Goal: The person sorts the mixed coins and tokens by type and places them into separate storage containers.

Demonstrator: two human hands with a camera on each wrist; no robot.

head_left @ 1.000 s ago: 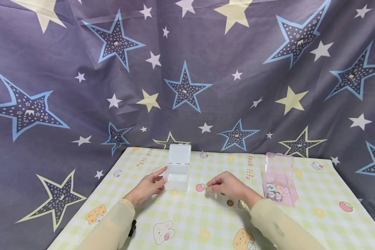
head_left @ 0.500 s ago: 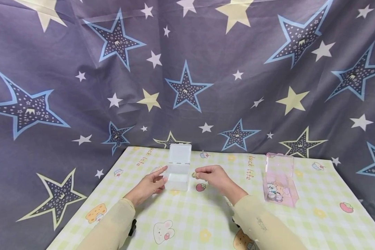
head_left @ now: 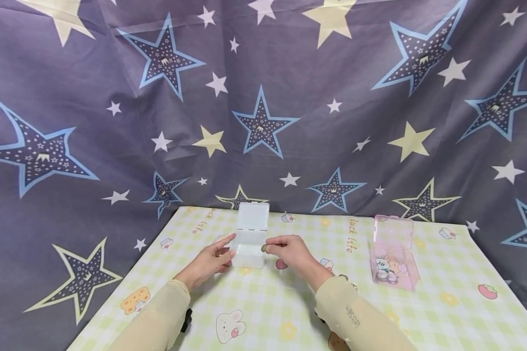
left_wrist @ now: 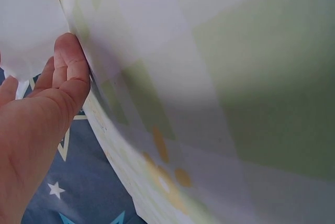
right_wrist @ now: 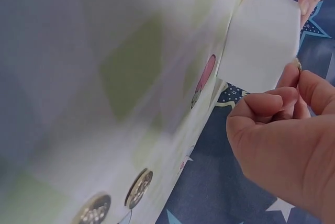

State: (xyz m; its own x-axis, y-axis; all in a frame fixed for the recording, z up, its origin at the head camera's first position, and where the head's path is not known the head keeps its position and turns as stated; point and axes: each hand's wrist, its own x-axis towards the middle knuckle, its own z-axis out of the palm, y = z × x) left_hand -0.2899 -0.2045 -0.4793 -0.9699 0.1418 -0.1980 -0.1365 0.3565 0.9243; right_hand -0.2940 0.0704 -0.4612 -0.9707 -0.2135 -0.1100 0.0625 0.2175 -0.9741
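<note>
Your R hand (head_left: 293, 251) is pinching a gold-toned coin (head_left: 264, 248) btwn thumb & fingertips, so that grip's clamped on the coin; in the R wrist cam the other fingers are curling in below. The coin is hovering right at the R rim of the white box (head_left: 248, 262); can't tell if it's touching. The box is standing on the checked tablecloth (head_left: 263, 302) w/ its lid (head_left: 252, 216) tilting up & back on the far side, nr the star-print curtain (head_left: 263, 73). Your L hand (head_left: 208, 264) is touching the box's L side, fingers apart & mostly straight. Two loose coins (right_wrist: 139, 188) are lying nr each other on the cloth in the R wrist view; in the head view, bits of coin are peeking past your R sleeve (head_left: 351, 312). Over to the R, well apart from the white box, a pink see-through box (head_left: 408, 278) is standing w/ its lid up too, holding small pieces (head_left: 386, 269), too tiny to ID.
</note>
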